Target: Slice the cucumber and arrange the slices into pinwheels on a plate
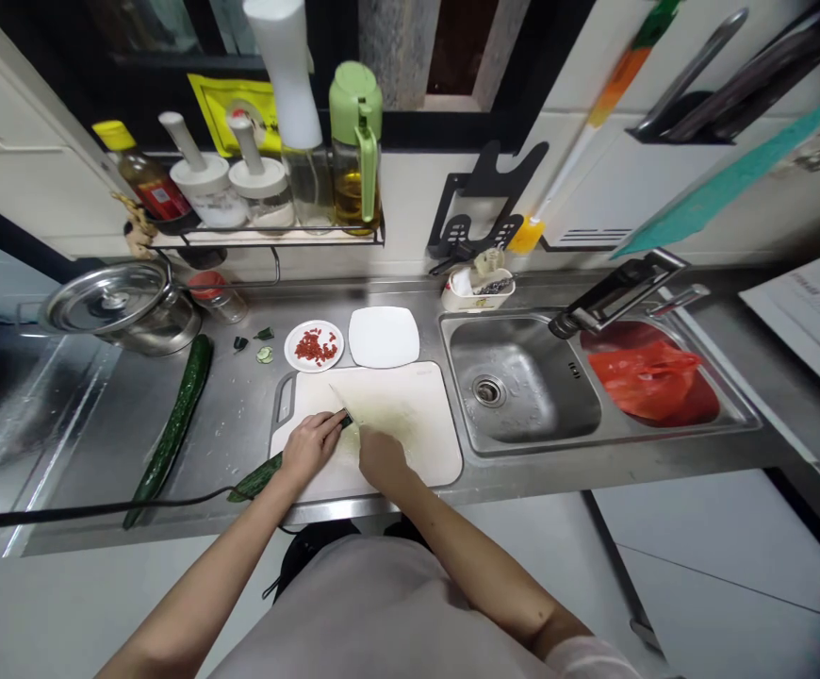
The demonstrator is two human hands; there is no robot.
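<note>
My left hand (309, 447) presses a cucumber (258, 478) against the white cutting board (417, 401). One end of the cucumber sticks out past the board's left edge, and its dark green cut end shows just beyond my fingertips. In my right hand (385, 459) is a kitchen knife (344, 402), its blade slanting up and left beside that cut end. The handle is hidden inside my closed fingers. A pale green wet stain marks the middle of the board. Behind the board are a small plate of chopped red pieces (316, 346) and a white square plate (384, 337).
A whole cucumber (174, 424) lies to the left, near a lidded steel pot (123, 306) and a few cucumber scraps (264, 355). A dark cable (99, 510) crosses the counter's left front. At right is a double sink (523, 377) with a red plastic bag (647, 377).
</note>
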